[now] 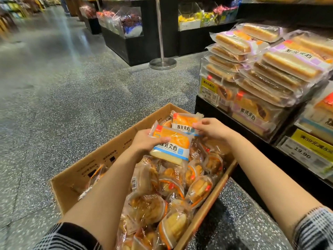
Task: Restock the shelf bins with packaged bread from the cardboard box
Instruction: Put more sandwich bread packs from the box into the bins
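Over the cardboard box (111,154), the left hand (144,141) grips one bread pack (171,145) and the right hand (210,129) pinches another bread pack (185,122); next, I judge, both go right to the shelf bins (225,83).

Two bread packs (172,143) above box (111,152)

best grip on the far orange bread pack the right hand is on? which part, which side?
Judging by its pose, take the far orange pack by its right edge, coming from the right, much as the right hand does. Its left part is overlapped by the near pack held in the left hand; the right edge is free above the cardboard box.
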The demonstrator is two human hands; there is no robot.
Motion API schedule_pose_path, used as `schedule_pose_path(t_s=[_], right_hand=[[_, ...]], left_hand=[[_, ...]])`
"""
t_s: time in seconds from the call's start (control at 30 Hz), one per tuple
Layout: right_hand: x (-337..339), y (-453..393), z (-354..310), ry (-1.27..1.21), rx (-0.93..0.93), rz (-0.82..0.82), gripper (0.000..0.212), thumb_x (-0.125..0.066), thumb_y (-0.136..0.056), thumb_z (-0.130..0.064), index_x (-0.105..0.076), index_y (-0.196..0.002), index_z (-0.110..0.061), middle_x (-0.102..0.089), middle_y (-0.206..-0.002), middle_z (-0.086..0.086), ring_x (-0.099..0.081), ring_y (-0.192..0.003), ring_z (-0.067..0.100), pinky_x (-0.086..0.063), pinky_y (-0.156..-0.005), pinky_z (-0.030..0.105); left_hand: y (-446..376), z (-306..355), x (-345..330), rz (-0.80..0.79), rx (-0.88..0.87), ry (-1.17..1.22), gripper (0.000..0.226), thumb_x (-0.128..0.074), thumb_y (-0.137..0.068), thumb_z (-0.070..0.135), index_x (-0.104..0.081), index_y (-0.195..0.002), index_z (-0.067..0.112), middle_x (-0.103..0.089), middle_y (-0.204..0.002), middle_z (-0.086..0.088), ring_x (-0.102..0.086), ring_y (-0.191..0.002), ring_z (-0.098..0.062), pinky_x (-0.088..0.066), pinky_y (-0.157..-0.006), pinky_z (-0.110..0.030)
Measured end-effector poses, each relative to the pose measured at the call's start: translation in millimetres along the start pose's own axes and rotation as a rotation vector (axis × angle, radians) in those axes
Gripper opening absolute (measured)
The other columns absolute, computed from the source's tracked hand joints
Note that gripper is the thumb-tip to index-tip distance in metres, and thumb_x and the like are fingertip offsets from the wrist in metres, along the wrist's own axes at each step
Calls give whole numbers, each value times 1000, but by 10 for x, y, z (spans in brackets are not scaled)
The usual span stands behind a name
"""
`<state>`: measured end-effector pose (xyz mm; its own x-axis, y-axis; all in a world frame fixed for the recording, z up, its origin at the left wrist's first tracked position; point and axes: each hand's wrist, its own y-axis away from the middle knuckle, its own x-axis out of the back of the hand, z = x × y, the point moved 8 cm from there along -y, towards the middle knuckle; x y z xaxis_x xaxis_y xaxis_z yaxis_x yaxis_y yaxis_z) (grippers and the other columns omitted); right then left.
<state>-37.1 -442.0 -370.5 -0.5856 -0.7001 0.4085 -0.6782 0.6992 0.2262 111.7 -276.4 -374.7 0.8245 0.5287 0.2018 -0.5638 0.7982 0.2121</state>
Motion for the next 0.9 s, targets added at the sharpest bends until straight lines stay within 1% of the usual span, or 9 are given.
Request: schedule_pose_path(t_s=[0.07,0.13,0.23,0.33,0.43,0.5,0.67,0.77,0.9], right_hand=[[138,-133,160,226,-37,140,9,-64,-90,-16,-67,-82,-15,-62,-87,4,-55,-80,17,-44,-75,28],[169,-214,224,213,-61,151,13,-62,-90,-10,-71,-91,-19,-65,-103,3,-58,-94,17,-44,-86,28],[27,-221,236,91,-98,68,32,-54,-94,-2,-62,-123,-9,-60,-122,10,-51,-98,15,-43,-79,20],[-127,-204,357,-98,-79,86,36,-52,-95,-2,-57,-130,-10,-57,-131,16,-52,-99,16,-45,-74,16],[-136,-173,362,-9,3,177,33,-53,-97,-10,-58,-129,-14,-58,-129,10,-52,-102,12,-41,-69,11],[-66,-103,239,99,88,273,34,-62,-92,-20,-61,-126,-17,-61,-124,6,-55,-103,12,-38,-76,15],[134,135,-125,220,193,466,39,-80,-73,-23,-63,-106,-14,-64,-104,7,-57,-98,23,-40,-82,29],[294,321,-400,343,207,469,33,-78,-73,-15,-63,-101,-11,-64,-98,5,-57,-89,22,-33,-69,24],[557,733,-800,412,279,530,31,-77,-72,-11,-65,-100,-10,-65,-100,7,-55,-83,19,-32,-68,21]], left_hand=[[-24,-81,111,83,40,36,15,-81,-71,9,-68,-77,13,-73,-69,0,-67,-56,-8,-55,-53,-23],[-41,-138,215,154,75,78,15,-82,-70,9,-69,-78,12,-74,-87,-13,-70,-68,-20,-59,-65,-36],[-39,-173,336,242,89,72,16,-83,-70,11,-68,-75,14,-71,-104,-13,-70,-71,-23,-59,-58,-35],[-3,-196,373,287,113,85,25,-81,-72,8,-62,-73,25,-68,-113,-6,-70,-72,-24,-60,-56,-39],[13,-201,487,356,151,44,26,-83,-70,14,-69,-92,16,-72,-101,-12,-71,-83,-26,-58,-79,-46],[-8,-227,542,391,190,46,58,-81,-64,22,-65,-118,12,-73,-96,-12,-71,-85,-26,-56,-84,-45],[33,-160,488,435,234,155,19,-73,-74,12,-65,-90,7,-72,-93,-18,-70,-82,-28,-57,-81,-46],[13,-24,393,402,181,180,13,-77,-74,12,-65,-81,10,-72,-93,-17,-70,-81,-27,-57,-82,-44],[-12,232,149,304,127,330,33,-79,-75,13,-65,-105,7,-71,-90,-14,-68,-62,-19,-58,-58,-31]])
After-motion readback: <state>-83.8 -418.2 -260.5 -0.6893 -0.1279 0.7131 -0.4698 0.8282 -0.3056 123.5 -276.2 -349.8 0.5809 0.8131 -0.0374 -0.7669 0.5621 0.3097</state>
